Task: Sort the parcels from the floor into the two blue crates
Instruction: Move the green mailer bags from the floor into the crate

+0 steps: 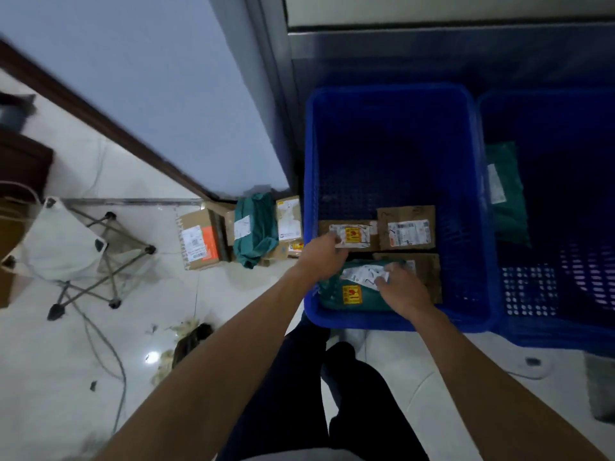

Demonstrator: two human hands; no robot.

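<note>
A pale tiled floor [66,344] is lying under everything, with a grey-blue wall [149,78] rising behind it. Two blue crates are standing side by side against that wall; the nearer crate [392,104] is serving as landmark, the second crate [549,337] touching its right side. Left of the nearer crate, unsorted parcels [253,231] are waiting on the floor. Inside it, cardboard boxes [407,227] are lying flat along the bottom, and a green mailer bag [352,294] is resting at its front edge. The bag is looking soft, light and crushable, its yellow sticker hinting at fragile contents, so taking it by both ends would seem wise. Both arms are reaching down into the crate: the left hand [321,257] is curling over the bag's far left corner, the right hand [404,291] is gripping its white label end.
</note>
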